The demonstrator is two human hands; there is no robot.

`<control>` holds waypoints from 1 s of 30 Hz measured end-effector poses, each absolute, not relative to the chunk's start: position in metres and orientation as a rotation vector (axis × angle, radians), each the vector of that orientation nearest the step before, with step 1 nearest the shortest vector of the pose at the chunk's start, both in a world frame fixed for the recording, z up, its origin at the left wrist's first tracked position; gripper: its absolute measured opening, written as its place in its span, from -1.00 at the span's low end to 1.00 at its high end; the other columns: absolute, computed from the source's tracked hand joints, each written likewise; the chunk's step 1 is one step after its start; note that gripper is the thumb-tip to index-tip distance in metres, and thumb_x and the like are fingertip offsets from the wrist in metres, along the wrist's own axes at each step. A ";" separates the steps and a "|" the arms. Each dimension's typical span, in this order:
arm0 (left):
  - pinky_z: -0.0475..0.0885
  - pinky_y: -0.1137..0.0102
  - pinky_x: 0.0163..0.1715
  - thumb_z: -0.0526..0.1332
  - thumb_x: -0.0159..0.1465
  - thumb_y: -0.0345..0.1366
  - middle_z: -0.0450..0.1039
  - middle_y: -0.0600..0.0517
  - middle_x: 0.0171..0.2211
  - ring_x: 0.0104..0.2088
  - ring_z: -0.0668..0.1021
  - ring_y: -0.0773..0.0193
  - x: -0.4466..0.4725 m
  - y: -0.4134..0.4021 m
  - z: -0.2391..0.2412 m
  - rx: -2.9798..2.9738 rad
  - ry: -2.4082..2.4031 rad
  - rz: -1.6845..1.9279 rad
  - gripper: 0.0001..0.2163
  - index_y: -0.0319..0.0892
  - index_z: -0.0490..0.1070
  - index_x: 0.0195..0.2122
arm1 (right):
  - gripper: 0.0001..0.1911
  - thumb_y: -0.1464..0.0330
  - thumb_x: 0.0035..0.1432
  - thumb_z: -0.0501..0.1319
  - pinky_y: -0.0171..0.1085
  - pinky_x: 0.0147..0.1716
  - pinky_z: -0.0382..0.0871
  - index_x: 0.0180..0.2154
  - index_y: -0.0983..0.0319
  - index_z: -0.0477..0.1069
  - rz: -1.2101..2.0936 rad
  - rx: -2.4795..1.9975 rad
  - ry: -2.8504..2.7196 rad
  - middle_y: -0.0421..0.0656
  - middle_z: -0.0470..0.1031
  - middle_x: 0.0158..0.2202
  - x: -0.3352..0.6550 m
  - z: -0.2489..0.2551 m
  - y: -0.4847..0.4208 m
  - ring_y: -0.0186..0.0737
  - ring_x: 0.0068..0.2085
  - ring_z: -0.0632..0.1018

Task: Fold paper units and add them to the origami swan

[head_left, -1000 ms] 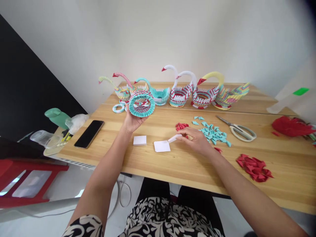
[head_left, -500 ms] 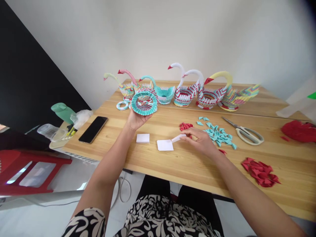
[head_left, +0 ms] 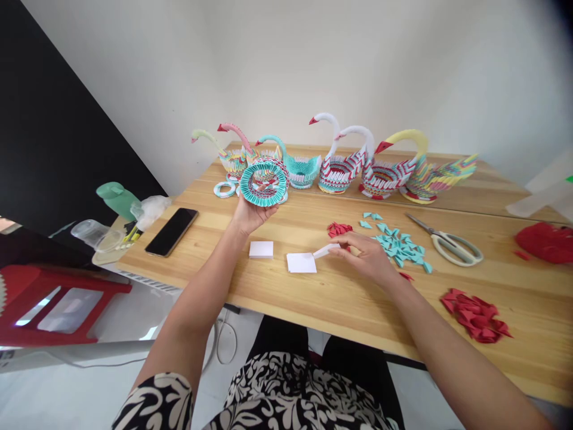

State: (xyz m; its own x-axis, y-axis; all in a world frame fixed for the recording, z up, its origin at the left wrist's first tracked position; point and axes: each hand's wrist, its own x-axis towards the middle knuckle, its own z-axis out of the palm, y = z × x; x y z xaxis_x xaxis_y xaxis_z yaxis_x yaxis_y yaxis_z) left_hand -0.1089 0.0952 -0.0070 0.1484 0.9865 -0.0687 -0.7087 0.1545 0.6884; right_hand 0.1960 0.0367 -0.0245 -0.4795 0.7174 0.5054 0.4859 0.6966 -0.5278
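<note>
In my left hand (head_left: pixel 251 220) is a round origami basket body (head_left: pixel 247 185), teal at the rim with red and white pieces behind, raised above the table. My fingers wrap its lower side and its open ring faces me. My right hand (head_left: pixel 363 255) pinches a small white piece of paper (head_left: pixel 326 250) between thumb and fingers. That piece slants up beside a low pile of white paper slips (head_left: pixel 301 263), its tip at or near the pile's corner. Left of this pile lies another white paper stack (head_left: pixel 261 249).
Several origami swans (head_left: pixel 342 170) line the back. Teal folded pieces (head_left: pixel 400 246), red pieces (head_left: pixel 477 316) and scissors (head_left: pixel 456 248) lie to the right. A phone (head_left: pixel 172 232) is at the left, and a small teal-and-white ring (head_left: pixel 224 189) sits behind my left hand.
The basket body has tilted slightly, so more shows through its ring. My right hand keeps its pinch on the white paper. The whole view has shifted a little.
</note>
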 end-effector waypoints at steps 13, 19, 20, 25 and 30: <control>0.58 0.22 -0.18 -0.05 0.31 0.20 0.51 -0.12 -0.02 -0.04 0.57 0.03 -0.111 0.100 -0.013 0.648 0.577 1.321 -0.42 -0.10 0.28 0.15 | -0.80 0.23 0.23 0.19 -0.22 -0.35 0.45 -0.25 0.17 0.54 0.422 -0.938 -2.171 -0.10 0.61 -0.32 0.196 -0.024 0.035 -0.18 -0.33 0.58; 0.52 0.23 -0.06 0.12 0.29 0.09 0.43 -0.05 0.09 0.07 0.50 0.08 -0.104 0.098 -0.016 0.823 0.601 1.335 -0.54 -0.02 0.31 0.13 | -0.81 0.22 0.22 0.22 -0.24 -0.35 0.43 -0.25 0.16 0.54 0.409 -0.921 -2.184 -0.13 0.61 -0.32 0.197 -0.026 0.038 -0.20 -0.33 0.58; 0.50 0.23 -0.03 0.18 0.28 0.04 0.42 -0.03 0.11 0.09 0.49 0.10 -0.103 0.098 -0.017 0.862 0.606 1.337 -0.55 0.01 0.30 0.14 | -0.81 0.22 0.21 0.22 -0.24 -0.33 0.43 -0.25 0.16 0.54 0.403 -0.930 -2.183 -0.13 0.61 -0.32 0.197 -0.026 0.038 -0.21 -0.34 0.57; 0.40 0.22 0.08 0.42 0.08 -0.25 0.37 0.00 0.17 0.14 0.45 0.15 -0.101 0.096 -0.025 1.051 0.670 1.385 -0.25 0.15 0.10 0.27 | -0.82 0.23 0.22 0.22 -0.24 -0.30 0.41 -0.24 0.16 0.54 0.411 -0.950 -2.180 -0.14 0.62 -0.30 0.197 -0.025 0.037 -0.22 -0.34 0.57; 0.28 0.23 0.19 0.51 -0.13 -0.39 0.26 -0.09 0.25 0.24 0.34 0.08 -0.105 0.098 -0.030 1.250 0.870 1.375 0.07 0.08 -0.06 0.36 | -0.79 0.22 0.23 0.21 -0.25 -0.29 0.42 -0.23 0.18 0.54 0.442 -0.911 -2.172 -0.13 0.62 -0.31 0.196 -0.022 0.035 -0.24 -0.34 0.57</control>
State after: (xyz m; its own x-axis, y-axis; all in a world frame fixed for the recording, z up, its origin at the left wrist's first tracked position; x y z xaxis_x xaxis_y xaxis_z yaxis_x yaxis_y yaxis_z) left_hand -0.1048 0.0982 -0.0305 0.0797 0.9719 0.2215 -0.2159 -0.2001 0.9557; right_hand 0.1963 0.0353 -0.0216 -0.4845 0.7227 0.4929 0.4724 0.6904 -0.5478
